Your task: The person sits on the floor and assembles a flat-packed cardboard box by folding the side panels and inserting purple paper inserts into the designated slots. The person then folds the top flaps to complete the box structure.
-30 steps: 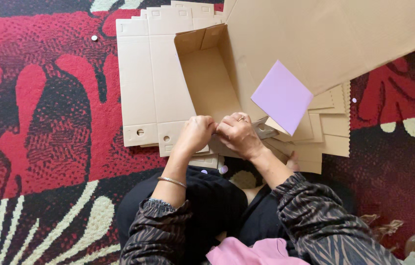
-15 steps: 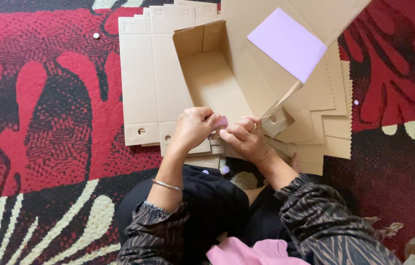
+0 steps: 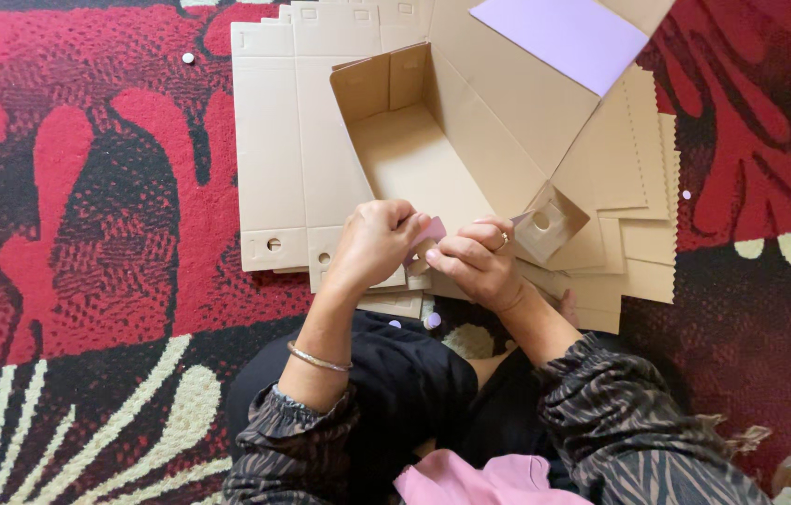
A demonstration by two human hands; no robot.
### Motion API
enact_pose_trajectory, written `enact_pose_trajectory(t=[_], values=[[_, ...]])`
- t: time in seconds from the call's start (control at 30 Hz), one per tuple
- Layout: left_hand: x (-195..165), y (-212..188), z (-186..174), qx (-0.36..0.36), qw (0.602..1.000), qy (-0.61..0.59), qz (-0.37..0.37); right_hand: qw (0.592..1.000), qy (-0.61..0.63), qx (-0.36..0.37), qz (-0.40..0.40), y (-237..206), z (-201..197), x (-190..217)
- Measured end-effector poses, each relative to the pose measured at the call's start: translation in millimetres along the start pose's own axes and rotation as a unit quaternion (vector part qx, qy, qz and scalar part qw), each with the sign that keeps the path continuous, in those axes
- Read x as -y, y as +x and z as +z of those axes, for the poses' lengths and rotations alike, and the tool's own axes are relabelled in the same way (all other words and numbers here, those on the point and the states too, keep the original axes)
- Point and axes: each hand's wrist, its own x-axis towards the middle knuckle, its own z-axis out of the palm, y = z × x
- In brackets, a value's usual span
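Observation:
A half-folded brown cardboard box (image 3: 433, 159) lies open on a stack of flat box blanks. Its big lid, lilac on the underside (image 3: 568, 37), stands raised at the top right. My left hand (image 3: 372, 245) and my right hand (image 3: 475, 262) meet at the box's near end wall. Both pinch a small flap (image 3: 428, 238) there, lilac on one side. A side flap with a round hole (image 3: 545, 223) sticks out just right of my right hand. A thin bangle sits on my left wrist, a ring on my right hand.
Flat cardboard blanks (image 3: 269, 150) spread left of the box and more of them (image 3: 643, 215) to its right, on a red, black and cream patterned carpet (image 3: 68, 234). My legs in black cloth (image 3: 405, 383) are under my arms. A pink cloth (image 3: 470, 482) lies at the bottom.
The lid has swung up and away toward the top right. My hands shifted from pressing the box's near end to pinching a small flap between them.

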Motion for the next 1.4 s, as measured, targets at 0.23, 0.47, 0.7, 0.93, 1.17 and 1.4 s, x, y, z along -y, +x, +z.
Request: enact_pose_trajectory(t=[0.23,0.47,0.7,0.93,1.17,1.4], values=[[5,1,4,-0.016,1.0,0.013,-0.006,0.998,0.03,0.034,0.034,-2,-2,4],[5,1,6,-0.01,1.0,0.028,0.003,0.998,0.029,0.043,0.047,0,-1,5],[6,-1,8,-0.014,0.998,0.056,0.011,0.995,0.051,0.06,0.055,2,-1,8],[8,0,8,-0.01,0.998,0.057,0.004,0.995,0.056,0.062,0.054,-1,1,8],[12,1,8,0.024,0.998,0.061,0.006,0.999,0.027,0.035,0.027,-11,7,11],[12,-1,4,0.035,0.994,0.088,0.05,0.999,-0.016,0.031,-0.019,-17,7,15]])
